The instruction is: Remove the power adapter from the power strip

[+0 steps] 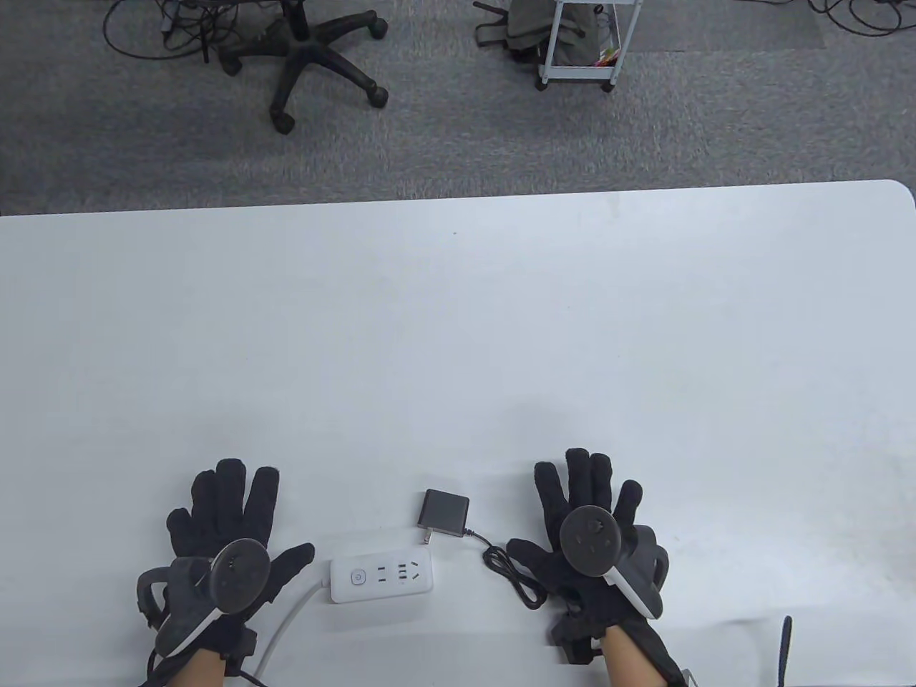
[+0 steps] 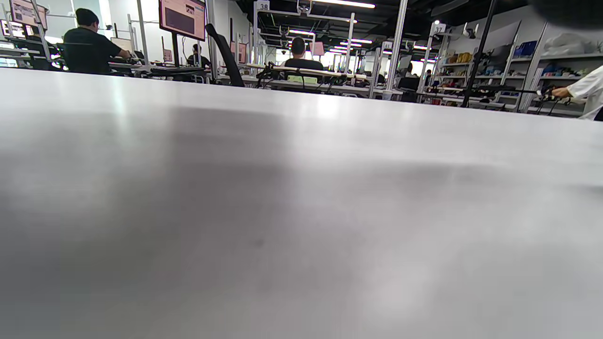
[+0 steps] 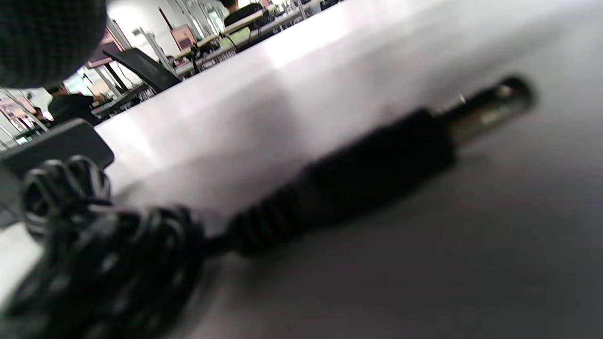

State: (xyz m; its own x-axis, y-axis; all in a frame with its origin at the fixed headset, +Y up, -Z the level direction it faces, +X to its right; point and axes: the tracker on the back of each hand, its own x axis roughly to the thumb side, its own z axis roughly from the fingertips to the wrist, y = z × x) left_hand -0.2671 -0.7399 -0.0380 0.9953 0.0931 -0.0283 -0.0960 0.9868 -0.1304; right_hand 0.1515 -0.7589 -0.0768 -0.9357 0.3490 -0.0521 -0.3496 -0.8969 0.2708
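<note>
Both hands, the left hand (image 1: 222,533) and right hand (image 1: 583,529), lie spread flat and hold nothing on the bench (image 1: 458,322), flanking the power strip (image 1: 381,577), with the unplugged power adapter (image 1: 444,513) just beyond it.

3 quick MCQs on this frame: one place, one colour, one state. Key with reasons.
1. Where does the power adapter lie?
A. on the table beyond the power strip
B. under the left hand
C. on the floor

2. The power strip's colour?
A. black
B. white
C. red

3. The adapter's state?
A. plugged in
B. held in the right hand
C. unplugged, prongs bare

Key:
1 A: it rests just past the strip's far right corner.
2 B: white body, white cord.
3 C: its prongs show clear of the sockets; left hand and right hand lie flat, holding nothing.
</note>
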